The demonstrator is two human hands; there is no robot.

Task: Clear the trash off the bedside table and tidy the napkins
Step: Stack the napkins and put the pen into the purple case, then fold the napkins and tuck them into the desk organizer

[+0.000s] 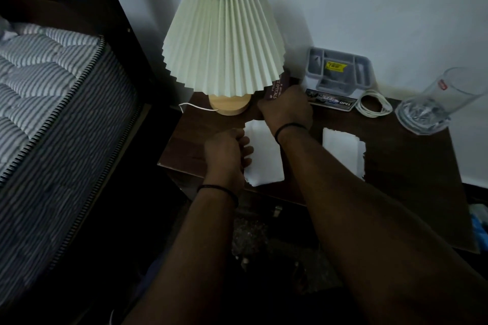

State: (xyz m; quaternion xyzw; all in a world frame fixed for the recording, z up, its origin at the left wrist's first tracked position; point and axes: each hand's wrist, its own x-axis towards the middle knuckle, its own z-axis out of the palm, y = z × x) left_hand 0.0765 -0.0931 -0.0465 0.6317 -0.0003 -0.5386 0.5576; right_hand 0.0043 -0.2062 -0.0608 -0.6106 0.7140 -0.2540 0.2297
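Two white napkins lie on the dark wooden bedside table (412, 174). One napkin (265, 158) sits at the front left, and my left hand (227, 148) rests on its left edge with fingers curled on it. The other napkin (343, 150) lies to the right of my right forearm. My right hand (286, 109) is closed around a dark maroon case (277, 87) printed "OPTICALS", held upright just beside the lamp shade.
A pleated cream lamp (224, 42) on a wooden base stands at the back left. A grey organiser tray (340, 71), a sticker, a coiled white cable (372, 105) and a glass (435, 105) line the back. A striped mattress (52, 82) lies left.
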